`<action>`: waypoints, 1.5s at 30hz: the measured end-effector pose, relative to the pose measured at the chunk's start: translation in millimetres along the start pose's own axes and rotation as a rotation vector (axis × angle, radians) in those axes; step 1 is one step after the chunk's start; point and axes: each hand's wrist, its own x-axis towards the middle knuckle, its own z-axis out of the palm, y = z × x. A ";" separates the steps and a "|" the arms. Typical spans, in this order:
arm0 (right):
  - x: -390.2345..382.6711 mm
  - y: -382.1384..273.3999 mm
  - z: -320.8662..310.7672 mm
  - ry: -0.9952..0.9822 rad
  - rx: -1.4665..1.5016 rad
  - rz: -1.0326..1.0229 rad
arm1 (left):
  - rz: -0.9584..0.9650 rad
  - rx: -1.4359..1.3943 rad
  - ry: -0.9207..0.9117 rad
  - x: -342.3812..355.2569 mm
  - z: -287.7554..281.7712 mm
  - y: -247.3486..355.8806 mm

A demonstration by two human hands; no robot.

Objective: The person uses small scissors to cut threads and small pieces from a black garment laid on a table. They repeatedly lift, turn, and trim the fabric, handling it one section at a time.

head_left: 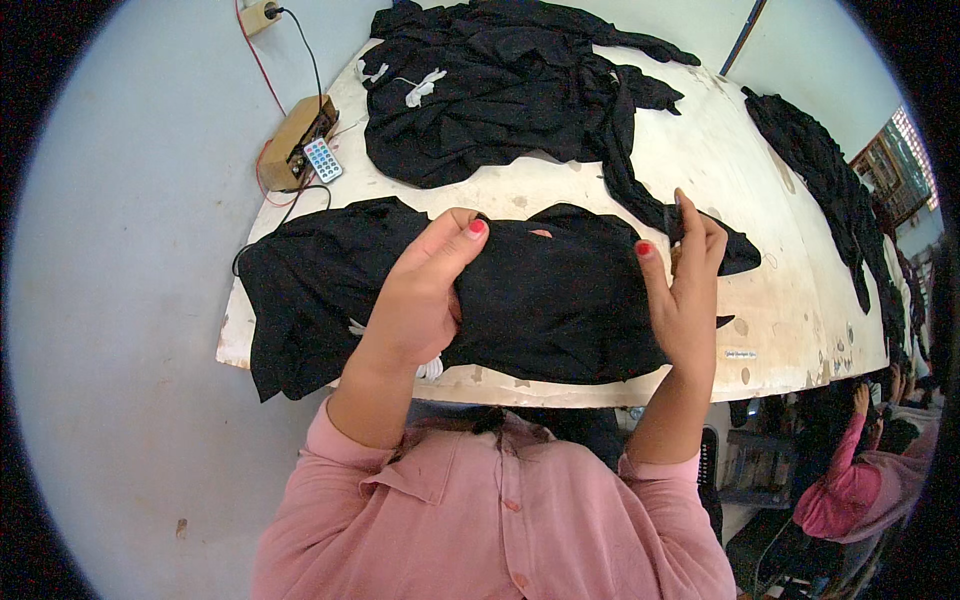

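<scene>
A black garment lies spread along the near edge of the table. My left hand is closed on its cloth, thumb on top and the other fingers mostly hidden underneath. A small pinkish patch shows near the garment's upper edge, and I cannot make out what it is. At the garment's right end is my right hand, its thumb apart from the raised, partly bent fingers. Something dark shows by those fingertips, too small to name. White cord or cloth ends peek out below my left wrist.
More black garments with white ties are heaped across the pale table. Other dark clothing hangs over its right edge. At the far left are a wired brown box and a remote control. A person in pink sits at lower right.
</scene>
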 end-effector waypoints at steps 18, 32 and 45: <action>-11.1 -49.3 28.7 0.187 -0.005 -0.410 | -0.008 0.031 -0.010 3.1 5.5 -8.3; -5.2 -44.2 28.3 0.234 -0.144 -0.519 | -0.041 0.059 -0.015 8.2 1.2 -10.2; -5.6 -40.0 26.1 0.222 -0.174 -0.553 | -0.064 0.023 -0.049 11.7 0.1 -12.3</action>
